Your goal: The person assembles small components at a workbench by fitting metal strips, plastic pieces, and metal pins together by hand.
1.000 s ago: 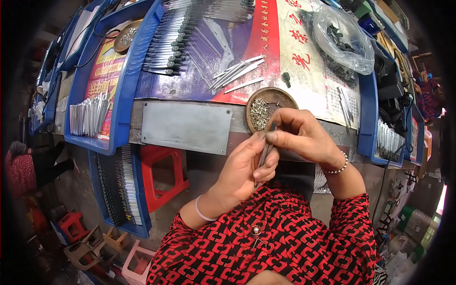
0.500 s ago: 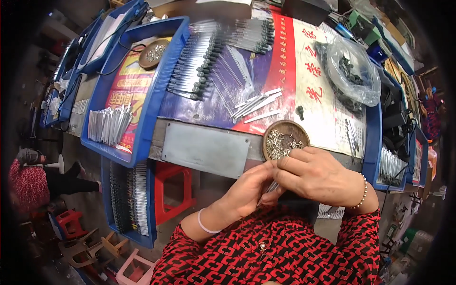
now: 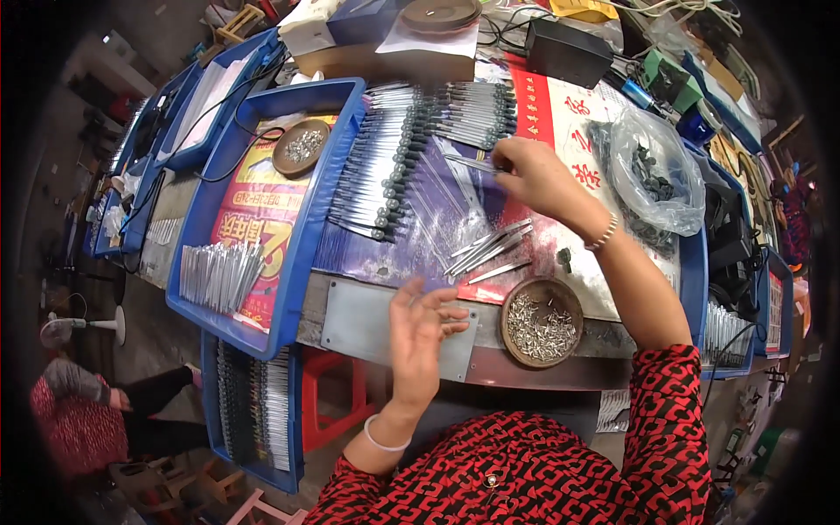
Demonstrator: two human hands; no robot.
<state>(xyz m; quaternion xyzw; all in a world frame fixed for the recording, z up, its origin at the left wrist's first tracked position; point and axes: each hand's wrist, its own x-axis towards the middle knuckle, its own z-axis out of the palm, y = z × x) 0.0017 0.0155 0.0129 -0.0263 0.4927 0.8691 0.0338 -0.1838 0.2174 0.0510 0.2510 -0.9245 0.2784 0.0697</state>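
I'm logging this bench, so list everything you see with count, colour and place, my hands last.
Front bowl: one, brown, bench front edge
Small metal pieces: many, silver, inside that bowl
Loose strips: several, silver, beyond the bowl
Dark-ended rods: many, silver and black, bench middle
Small loose part: one, black, right of strips
Clear bag: one, transparent, bench right
Black box: one, black, bench rear
Metal plate: one, grey, front edge
Large tray: one, blue, left
Second bowl: one, brown, in that tray
Tray strips: many, silver, in that tray
Lower tray: one, blue, below that tray
Stool: one, red, beside lower tray
Left hand: one, open, above the plate
Right hand: one, pinching a thin silver piece, beside the rods
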